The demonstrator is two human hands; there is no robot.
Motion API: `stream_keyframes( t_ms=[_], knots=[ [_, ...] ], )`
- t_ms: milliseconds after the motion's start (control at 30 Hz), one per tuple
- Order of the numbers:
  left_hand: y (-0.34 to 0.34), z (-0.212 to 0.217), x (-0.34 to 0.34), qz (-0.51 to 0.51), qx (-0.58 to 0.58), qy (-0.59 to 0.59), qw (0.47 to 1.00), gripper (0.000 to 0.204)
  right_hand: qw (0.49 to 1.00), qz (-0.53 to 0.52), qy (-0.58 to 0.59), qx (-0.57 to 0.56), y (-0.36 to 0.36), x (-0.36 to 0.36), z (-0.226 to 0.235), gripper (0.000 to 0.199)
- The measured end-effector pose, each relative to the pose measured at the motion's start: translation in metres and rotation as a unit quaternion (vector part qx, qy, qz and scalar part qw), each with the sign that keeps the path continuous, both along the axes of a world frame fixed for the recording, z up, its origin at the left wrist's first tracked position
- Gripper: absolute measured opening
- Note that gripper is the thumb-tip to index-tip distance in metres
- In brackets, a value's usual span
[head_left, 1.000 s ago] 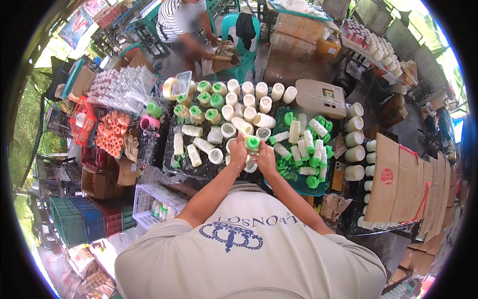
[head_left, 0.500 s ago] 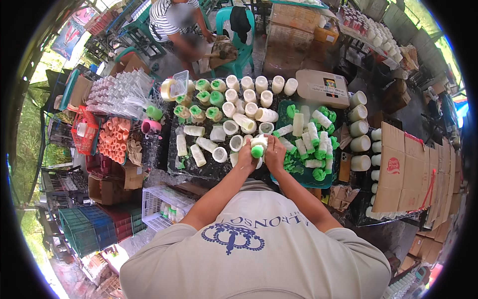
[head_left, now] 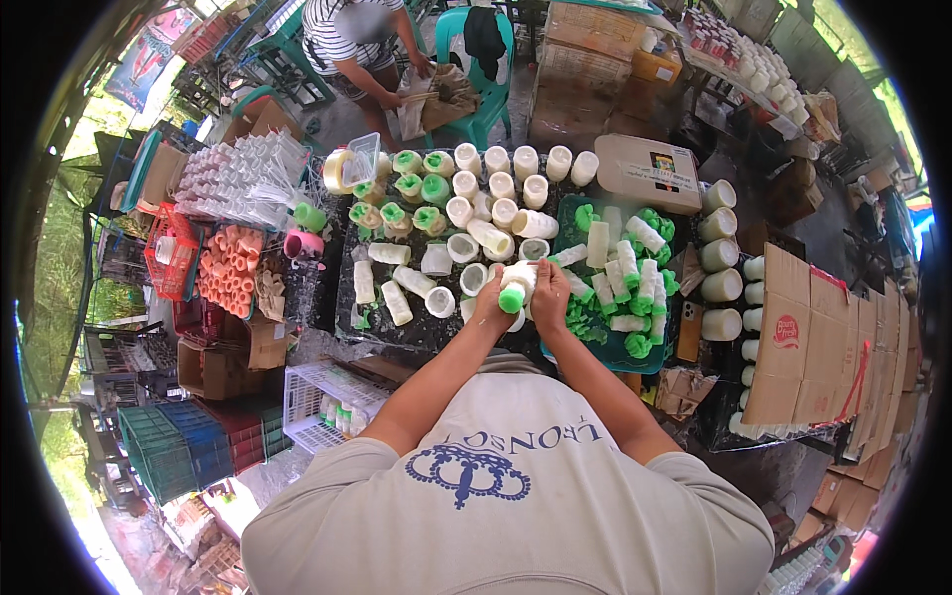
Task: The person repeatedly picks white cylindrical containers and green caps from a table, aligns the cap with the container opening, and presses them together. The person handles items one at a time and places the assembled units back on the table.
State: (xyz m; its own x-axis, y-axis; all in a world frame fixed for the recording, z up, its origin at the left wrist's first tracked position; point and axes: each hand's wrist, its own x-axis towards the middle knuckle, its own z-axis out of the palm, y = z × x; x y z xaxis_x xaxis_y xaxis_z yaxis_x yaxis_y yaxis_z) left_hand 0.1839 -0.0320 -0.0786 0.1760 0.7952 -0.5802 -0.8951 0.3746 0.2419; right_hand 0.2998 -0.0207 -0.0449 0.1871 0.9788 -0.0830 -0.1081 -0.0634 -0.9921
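- Left hand (head_left: 493,302): fingers wrapped round the left side of a white bottle (head_left: 520,281), at the near edge of the table.
- Right hand (head_left: 548,296): closed on the same bottle from the right; the two hands nearly touch.
- Bottle: held between both hands above the table, its green cap (head_left: 512,298) pointing toward the person.
- Black tray (head_left: 349,319), at 10 o'clock from the hands: loose white bottles lying and standing, packed close together.
- Green tray (head_left: 635,357), at 3 o'clock: capped bottles and green caps heaped right up to its rim.
- Flat cardboard (head_left: 823,347), far at 3 o'clock, beyond a row of upright bottles.
- White crate (head_left: 307,397), at 8 o'clock, just below the table edge.
- Another person (head_left: 347,40), at 12 o'clock, well apart, past the far edge.
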Motion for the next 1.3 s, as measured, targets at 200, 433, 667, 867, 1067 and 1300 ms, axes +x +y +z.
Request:
stream_keyframes(
  t_ms=[200,433,667,867,1067,1300],
  knots=[
    [-0.008,0.011,-0.037,-0.109,0.209,0.360,0.903,0.041,0.981,0.184,-0.047,-0.041,0.028,0.018,0.021,0.036],
    [-0.026,0.093,-0.004,-0.063,0.094,0.021,0.993,0.043,0.975,0.164,0.018,-0.149,0.035,-0.011,0.014,0.047],
    [-0.013,0.056,-0.026,-0.002,0.076,-0.264,0.962,0.040,0.976,0.166,0.112,-0.082,0.013,-0.002,0.023,0.042],
    [-0.010,0.040,-0.019,-0.018,0.183,-0.023,0.983,0.047,0.975,0.220,0.031,-0.007,-0.005,-0.016,0.016,0.054],
    [-0.012,0.080,-0.005,-0.012,0.179,0.160,0.971,0.058,0.965,0.196,0.139,-0.108,-0.003,-0.018,0.044,0.056],
    [-0.012,0.079,-0.023,0.027,0.148,0.148,0.977,0.046,0.981,0.190,0.006,0.029,0.012,-0.015,0.044,0.038]
  ],
)
